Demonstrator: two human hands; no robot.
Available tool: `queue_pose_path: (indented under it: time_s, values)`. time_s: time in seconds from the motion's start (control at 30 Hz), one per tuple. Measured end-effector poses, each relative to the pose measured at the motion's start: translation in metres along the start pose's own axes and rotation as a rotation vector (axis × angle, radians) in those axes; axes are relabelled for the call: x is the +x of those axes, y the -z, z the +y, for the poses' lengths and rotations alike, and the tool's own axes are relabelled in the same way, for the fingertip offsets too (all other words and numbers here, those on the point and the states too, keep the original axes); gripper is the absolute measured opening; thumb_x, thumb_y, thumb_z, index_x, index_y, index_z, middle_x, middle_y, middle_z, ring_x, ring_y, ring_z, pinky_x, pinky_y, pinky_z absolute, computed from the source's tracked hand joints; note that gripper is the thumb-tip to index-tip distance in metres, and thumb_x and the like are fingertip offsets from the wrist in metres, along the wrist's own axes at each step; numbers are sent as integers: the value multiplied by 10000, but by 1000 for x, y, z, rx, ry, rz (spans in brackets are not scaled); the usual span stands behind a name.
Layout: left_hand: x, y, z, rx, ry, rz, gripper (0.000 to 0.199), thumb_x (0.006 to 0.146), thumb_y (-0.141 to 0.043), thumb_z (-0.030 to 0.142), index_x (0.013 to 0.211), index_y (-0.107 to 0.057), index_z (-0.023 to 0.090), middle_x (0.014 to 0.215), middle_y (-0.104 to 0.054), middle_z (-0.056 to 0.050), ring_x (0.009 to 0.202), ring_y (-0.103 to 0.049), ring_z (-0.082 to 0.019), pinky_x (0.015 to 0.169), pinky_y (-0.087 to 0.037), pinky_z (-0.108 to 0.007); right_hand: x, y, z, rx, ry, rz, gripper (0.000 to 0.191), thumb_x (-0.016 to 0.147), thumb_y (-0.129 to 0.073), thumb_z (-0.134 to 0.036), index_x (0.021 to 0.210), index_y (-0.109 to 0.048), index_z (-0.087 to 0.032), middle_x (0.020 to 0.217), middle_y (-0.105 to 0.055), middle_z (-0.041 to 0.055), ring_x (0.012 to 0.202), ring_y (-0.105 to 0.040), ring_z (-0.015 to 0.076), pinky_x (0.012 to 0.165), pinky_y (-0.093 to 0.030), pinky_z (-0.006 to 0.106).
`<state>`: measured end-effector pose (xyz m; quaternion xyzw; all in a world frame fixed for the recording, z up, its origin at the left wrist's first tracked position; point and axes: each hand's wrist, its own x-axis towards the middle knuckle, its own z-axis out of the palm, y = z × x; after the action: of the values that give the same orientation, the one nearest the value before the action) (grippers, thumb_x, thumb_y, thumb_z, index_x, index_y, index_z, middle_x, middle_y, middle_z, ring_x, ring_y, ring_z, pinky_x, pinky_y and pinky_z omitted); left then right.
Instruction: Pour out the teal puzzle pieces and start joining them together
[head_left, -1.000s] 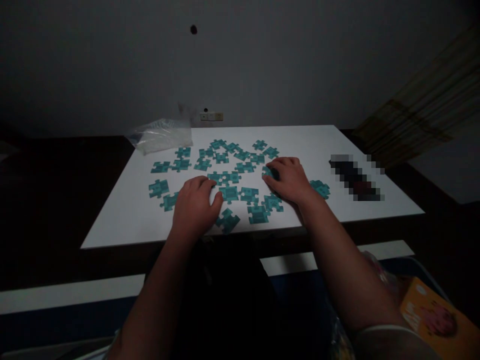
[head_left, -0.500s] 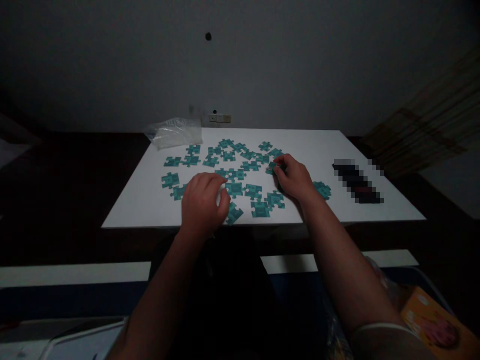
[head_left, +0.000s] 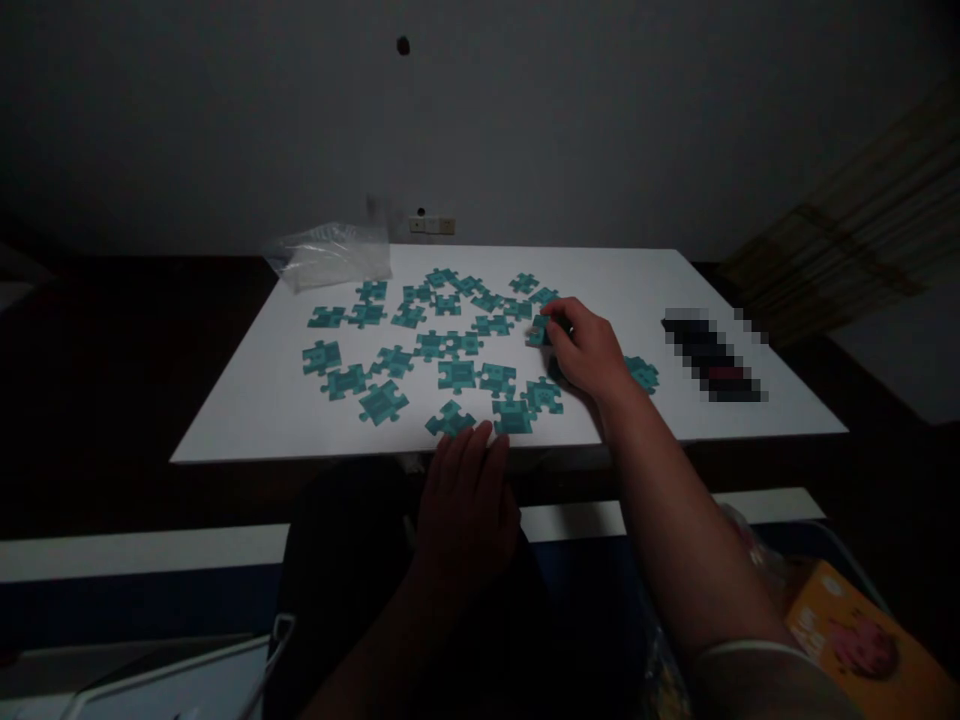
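Note:
Many teal jigsaw pieces lie spread over a white table, some touching one another. My left hand rests at the table's front edge, fingers extended and holding nothing, its fingertips by a teal piece. Over the right side of the spread, my right hand has thumb and forefinger bent together at a teal piece. Part of that piece is hidden by the fingers. More teal pieces sit just right of my right wrist.
A clear plastic bag lies at the table's back left. A dark pixelated object is on the right side. At the lower right is an orange package, and a white-framed item shows at the lower left.
My left hand has drawn back from the pieces on the left to the front edge, uncovering several of them. My right hand stays nearly in place. The view has shifted slightly.

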<state>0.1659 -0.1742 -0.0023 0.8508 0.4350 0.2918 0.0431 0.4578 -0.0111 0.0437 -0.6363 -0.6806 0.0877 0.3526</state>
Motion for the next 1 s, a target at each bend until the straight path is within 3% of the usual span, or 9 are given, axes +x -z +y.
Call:
queue_pose_path:
  time_s: [0.1,0.23,0.3,0.4,0.57,0.8,1.0]
  values:
    - [3,-1,-9,18,-2,-26,975,1072,-709,195,1984,-390,331,1794,-737,-173,1654,-722,-445,1406,-609,-733,-1,8,-8,19,18,-11,394,1130,-553,-378,1408,-818,-290,1296,-886,138,1171,-801,391,1092,-629,589]
    - [8,2,-13,49,-19,-15,789,1100,-692,217,1879,-568,257,1736,-781,-188,1658,-722,-428,1452,-564,-705,-17,24,-28,128,50,-9,374,1165,-553,-420,1402,-814,-296,1308,-870,114,1192,-786,370,1086,-639,560]
    - [11,-1,-7,59,-61,-46,689,1113,-683,234,1802,-659,215,1789,-740,-201,1729,-659,-417,1484,-531,-676,-35,28,-40,222,47,-75,352,1191,-567,-461,1394,-809,-308,1307,-869,94,1185,-792,351,1060,-651,529]
    - [16,-13,5,91,-119,-76,672,1129,-665,238,1797,-661,170,1882,-651,-200,1818,-560,-382,1507,-502,-626,-66,25,-51,310,13,-234,308,1205,-585,-486,1312,-816,-313,1197,-881,73,1064,-810,325,970,-671,498]
    - [14,-24,7,137,-100,-29,695,1118,-674,219,1810,-636,158,1853,-688,-183,1782,-608,-369,1497,-491,-608,-90,13,-43,192,32,-152,270,1166,-644,-447,1292,-836,-305,1269,-909,116,1150,-845,359,1068,-674,555]
    - [4,-12,-5,116,-44,-57,727,1072,-654,180,1799,-643,182,1831,-710,-184,1747,-644,-390,1444,-543,-658,-92,7,-37,153,103,-153,302,1137,-669,-445,1291,-889,-306,1230,-908,134,1160,-860,373,1068,-682,585]
    - [-1,-25,-10,94,-51,-18,771,1081,-674,188,1846,-591,228,1841,-702,-177,1770,-618,-378,1463,-523,-645,-94,7,-37,219,76,-131,339,1162,-635,-459,1303,-918,-338,1249,-925,104,1194,-862,364,1084,-698,589]
